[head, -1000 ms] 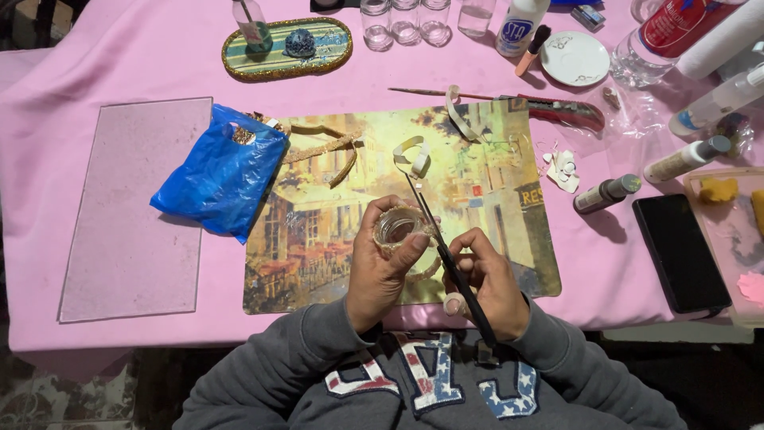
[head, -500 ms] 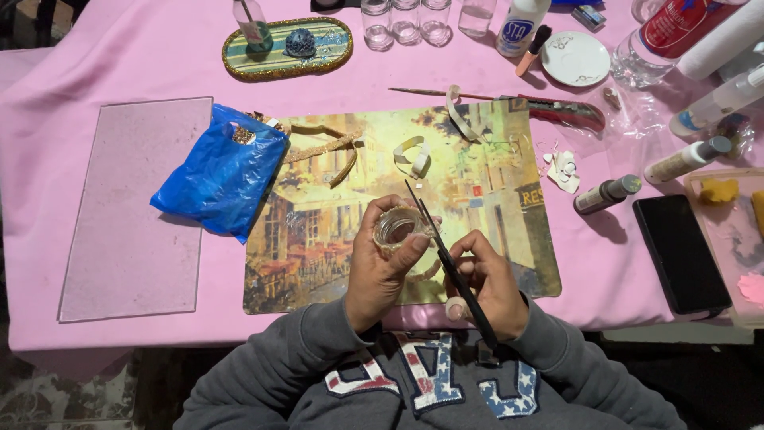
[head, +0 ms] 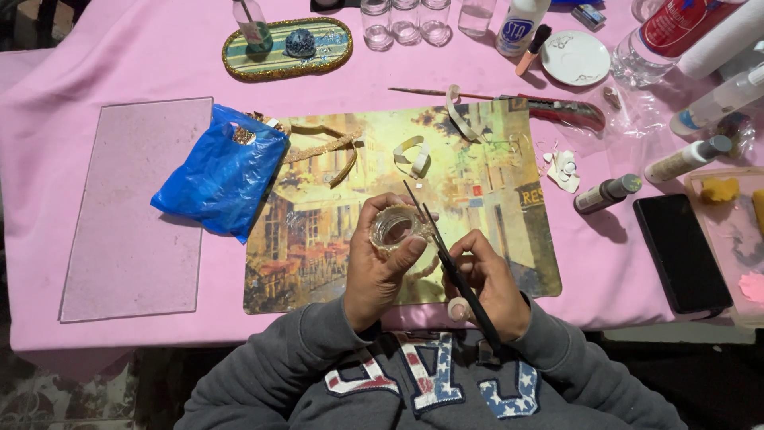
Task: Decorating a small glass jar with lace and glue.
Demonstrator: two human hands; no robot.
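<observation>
My left hand (head: 380,267) grips a small clear glass jar (head: 393,226) with gold trim around its rim, held over a picture placemat (head: 334,239). My right hand (head: 492,285) holds black scissors (head: 447,263) whose blades point up to the jar's right rim, where a strand of gold trim hangs. Both hands are close together near the table's front edge.
A blue plastic bag (head: 221,180) lies left on the mat, beside a pink glitter sheet (head: 135,209). Gold trim pieces (head: 326,148), white tape curls (head: 414,153), bottles (head: 606,193), a black phone (head: 683,253), small jars (head: 404,21) and an oval tray (head: 288,48) surround it.
The scissors have shifted slightly against the jar's rim; the hands stay in nearly the same place.
</observation>
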